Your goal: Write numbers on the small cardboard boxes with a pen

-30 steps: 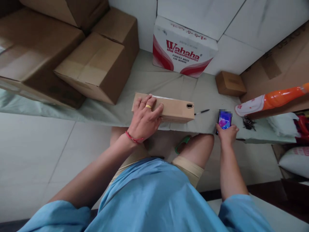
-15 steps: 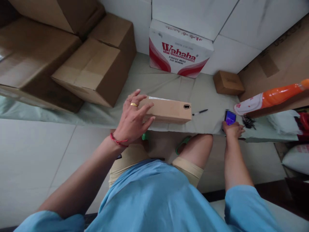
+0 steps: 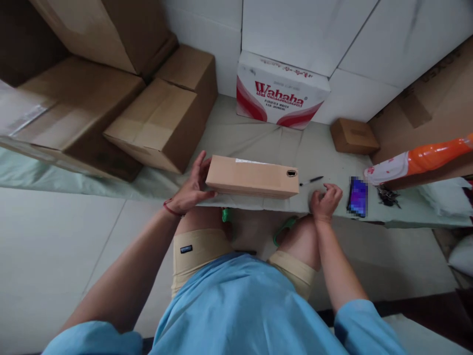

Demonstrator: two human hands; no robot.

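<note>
While left hand [image 3: 191,192], fingers apart, brackets left end of cardboard box [image 3: 251,173], right hand [image 3: 325,204] loosely curled, seemingly empty, box sits along tabletop [image 3: 225,128] front edge; probably light, stiff; grip ends.

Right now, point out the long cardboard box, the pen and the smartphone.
Long cardboard box [image 3: 251,175], head view: middle of upper face.
Pen [image 3: 314,180], head view: barrel.
Smartphone [image 3: 357,198], head view: screen.

In front of me, a table [image 3: 231,133] under pale green cloth [image 3: 22,167] runs along a white-tiled wall [image 3: 288,27], and below me a pale tiled floor [image 3: 55,241] lies in dull, soft light.
</note>
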